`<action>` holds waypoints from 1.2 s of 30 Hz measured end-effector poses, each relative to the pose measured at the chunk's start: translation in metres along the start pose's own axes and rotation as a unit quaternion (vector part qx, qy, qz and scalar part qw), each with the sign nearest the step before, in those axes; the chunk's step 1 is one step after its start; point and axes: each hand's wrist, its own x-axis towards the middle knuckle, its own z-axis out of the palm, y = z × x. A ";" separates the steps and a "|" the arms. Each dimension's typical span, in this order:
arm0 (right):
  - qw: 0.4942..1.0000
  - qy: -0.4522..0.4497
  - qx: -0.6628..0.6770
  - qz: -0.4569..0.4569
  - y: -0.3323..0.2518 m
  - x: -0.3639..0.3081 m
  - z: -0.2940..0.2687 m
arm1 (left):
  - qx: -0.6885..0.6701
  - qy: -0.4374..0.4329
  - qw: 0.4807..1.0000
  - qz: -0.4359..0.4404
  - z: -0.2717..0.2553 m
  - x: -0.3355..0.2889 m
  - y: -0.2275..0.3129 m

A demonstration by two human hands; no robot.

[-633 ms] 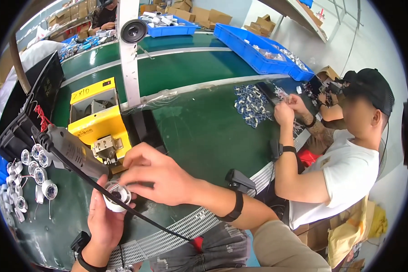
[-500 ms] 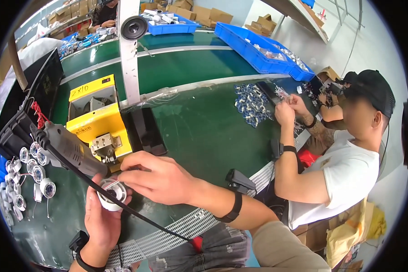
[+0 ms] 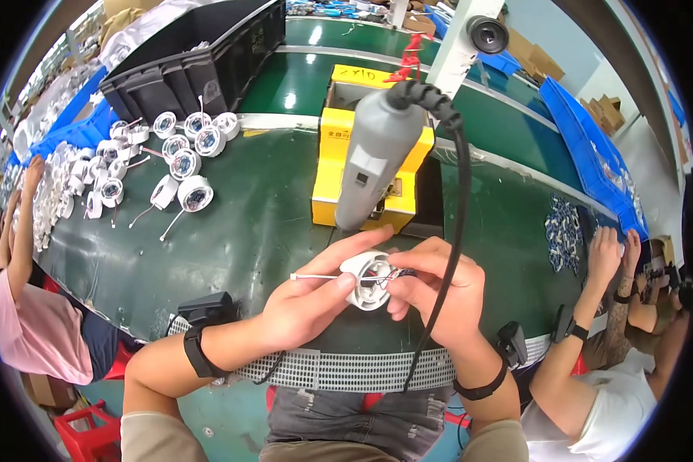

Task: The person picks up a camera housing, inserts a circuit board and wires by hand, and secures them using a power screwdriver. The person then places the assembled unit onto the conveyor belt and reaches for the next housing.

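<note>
Left hand (image 3: 308, 304): clamped on white round housing (image 3: 357, 266), thumb at white lead (image 3: 316, 276)
Right hand (image 3: 445, 285): fingertips at housing's right side; can't tell if they grip the wires
Housing: between both hands, over green surface (image 3: 246, 262)

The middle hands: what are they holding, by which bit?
The left hand holds a round white housing by its side, thumb over a white wire. The right hand is at the other side; its grip is unclear.

Wears tan slvs (image 3: 158, 439), blk wrist straps (image 3: 195, 351) & gry jeans (image 3: 346, 425).
</note>
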 end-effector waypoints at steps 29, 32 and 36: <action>0.988 0.062 -0.081 -0.115 0.013 -0.001 0.018 | 0.029 -0.014 0.999 -0.032 0.007 -0.007 -0.001; 0.992 0.015 -0.099 -0.082 0.026 -0.003 0.005 | 0.228 0.010 0.973 -0.036 0.009 -0.003 0.001; 0.956 -0.035 -0.270 -0.109 0.028 0.006 -0.005 | 0.227 0.104 0.963 -0.105 -0.005 0.005 0.001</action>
